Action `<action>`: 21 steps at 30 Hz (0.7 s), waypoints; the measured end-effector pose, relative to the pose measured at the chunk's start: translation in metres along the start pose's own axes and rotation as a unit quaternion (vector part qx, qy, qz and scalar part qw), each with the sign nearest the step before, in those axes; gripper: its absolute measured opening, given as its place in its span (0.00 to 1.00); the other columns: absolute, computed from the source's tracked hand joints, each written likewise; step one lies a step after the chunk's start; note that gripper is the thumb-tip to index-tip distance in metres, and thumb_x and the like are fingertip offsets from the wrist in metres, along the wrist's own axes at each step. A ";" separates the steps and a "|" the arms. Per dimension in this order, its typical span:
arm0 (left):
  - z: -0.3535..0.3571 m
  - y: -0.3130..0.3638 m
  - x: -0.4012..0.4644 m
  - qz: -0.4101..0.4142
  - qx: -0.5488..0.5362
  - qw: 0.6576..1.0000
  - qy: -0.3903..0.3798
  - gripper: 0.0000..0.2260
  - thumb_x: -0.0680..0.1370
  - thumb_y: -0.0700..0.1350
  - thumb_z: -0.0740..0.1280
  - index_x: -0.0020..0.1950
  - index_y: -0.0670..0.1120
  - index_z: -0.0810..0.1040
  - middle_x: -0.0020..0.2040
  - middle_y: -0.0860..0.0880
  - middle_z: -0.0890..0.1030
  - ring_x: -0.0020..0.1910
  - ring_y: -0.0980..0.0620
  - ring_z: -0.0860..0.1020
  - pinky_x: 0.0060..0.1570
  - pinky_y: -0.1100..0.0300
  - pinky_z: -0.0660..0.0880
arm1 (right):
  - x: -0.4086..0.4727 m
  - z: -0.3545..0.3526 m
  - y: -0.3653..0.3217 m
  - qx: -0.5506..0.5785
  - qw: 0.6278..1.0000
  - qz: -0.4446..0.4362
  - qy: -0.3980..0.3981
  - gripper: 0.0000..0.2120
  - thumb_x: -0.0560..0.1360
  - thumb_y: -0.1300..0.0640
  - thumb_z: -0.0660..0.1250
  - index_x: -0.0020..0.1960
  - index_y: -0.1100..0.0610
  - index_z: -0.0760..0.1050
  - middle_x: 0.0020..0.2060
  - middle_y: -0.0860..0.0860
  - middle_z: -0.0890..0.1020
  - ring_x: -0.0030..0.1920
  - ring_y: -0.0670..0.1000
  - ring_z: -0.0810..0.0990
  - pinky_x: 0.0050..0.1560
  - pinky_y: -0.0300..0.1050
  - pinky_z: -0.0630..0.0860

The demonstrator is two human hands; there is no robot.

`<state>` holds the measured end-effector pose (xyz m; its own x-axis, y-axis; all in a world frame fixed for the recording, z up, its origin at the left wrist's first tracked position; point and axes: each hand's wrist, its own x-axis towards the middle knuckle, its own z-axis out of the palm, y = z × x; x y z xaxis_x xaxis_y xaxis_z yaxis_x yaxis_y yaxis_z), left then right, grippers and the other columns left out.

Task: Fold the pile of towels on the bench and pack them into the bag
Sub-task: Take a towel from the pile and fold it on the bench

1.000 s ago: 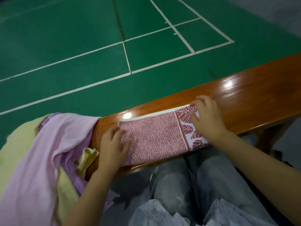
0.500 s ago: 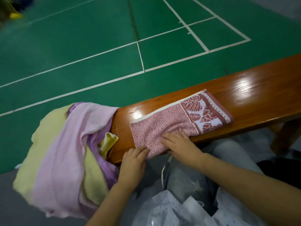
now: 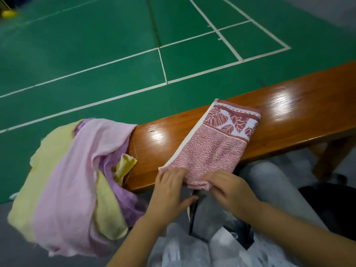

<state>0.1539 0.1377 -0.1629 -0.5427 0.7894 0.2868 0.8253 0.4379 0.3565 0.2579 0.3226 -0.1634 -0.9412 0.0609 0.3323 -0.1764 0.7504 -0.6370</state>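
A folded pink towel [image 3: 213, 145] with a white leaf-patterned band lies slanted across the wooden bench [image 3: 300, 116], its near end hanging over the front edge. My left hand [image 3: 169, 191] grips that near end at its left corner. My right hand [image 3: 229, 191] holds the same end from the right, fingers curled over the cloth. A pile of loose towels [image 3: 77, 174], pale pink, yellow and purple, drapes over the bench's left end. A white dotted plastic bag [image 3: 217, 249] sits on my lap at the bottom edge.
Green court floor [image 3: 115, 45] with white lines stretches beyond the bench. My grey-trousered knees [image 3: 269, 185] are right below the bench's front edge. A bench leg [image 3: 331, 157] stands at the right. A dark object [image 3: 333, 205] lies on the floor by my right leg.
The pink towel has swung round so its patterned end points away and its near end overhangs the edge. Both hands came together at that near end and took hold of it.
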 end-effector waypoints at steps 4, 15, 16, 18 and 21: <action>-0.006 -0.025 0.003 -0.067 0.037 0.995 -0.057 0.23 0.69 0.38 0.75 0.61 0.52 0.76 0.57 0.51 0.82 0.60 0.50 0.78 0.67 0.47 0.62 | 0.000 -0.020 -0.007 0.065 0.995 0.071 0.023 0.16 0.74 0.54 0.59 0.55 0.58 0.79 0.47 0.50 0.83 0.49 0.44 0.77 0.52 0.29 0.71; -0.049 0.029 0.042 -0.187 -0.315 0.931 0.008 0.07 0.78 0.41 0.66 0.52 0.52 0.78 0.47 0.59 0.81 0.48 0.59 0.79 0.45 0.68 0.75 | -0.008 -0.091 -0.005 0.301 0.923 0.214 0.107 0.08 0.77 0.63 0.64 0.52 0.53 0.77 0.48 0.46 0.83 0.50 0.44 0.80 0.49 0.34 0.76; -0.052 0.036 0.046 -0.179 -0.327 0.928 0.009 0.06 0.78 0.41 0.66 0.51 0.51 0.78 0.46 0.58 0.82 0.47 0.58 0.79 0.44 0.68 0.75 | -0.010 -0.099 -0.005 0.317 0.916 0.219 0.111 0.09 0.77 0.64 0.64 0.53 0.52 0.77 0.48 0.42 0.83 0.50 0.42 0.81 0.48 0.33 0.76; -0.057 0.047 0.052 -0.171 -0.338 0.925 0.003 0.05 0.77 0.40 0.67 0.50 0.49 0.79 0.45 0.57 0.82 0.44 0.57 0.80 0.42 0.68 0.76 | -0.015 -0.113 -0.004 0.332 0.907 0.228 0.120 0.10 0.76 0.66 0.63 0.51 0.53 0.77 0.45 0.40 0.84 0.48 0.40 0.81 0.45 0.32 0.76; -0.059 0.061 0.063 -0.174 -0.348 0.921 -0.009 0.02 0.77 0.41 0.66 0.47 0.47 0.78 0.42 0.57 0.82 0.42 0.59 0.79 0.37 0.69 0.75 | -0.020 -0.132 -0.001 0.339 0.901 0.242 0.119 0.10 0.76 0.66 0.62 0.51 0.54 0.77 0.42 0.40 0.84 0.45 0.40 0.82 0.41 0.32 0.77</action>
<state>0.1610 0.1885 -0.0709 -0.7475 0.6634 0.0354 0.2988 0.2880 0.9098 0.3148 0.4070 -0.0776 -0.8814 0.4722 -0.0099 0.0263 0.0281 -0.9993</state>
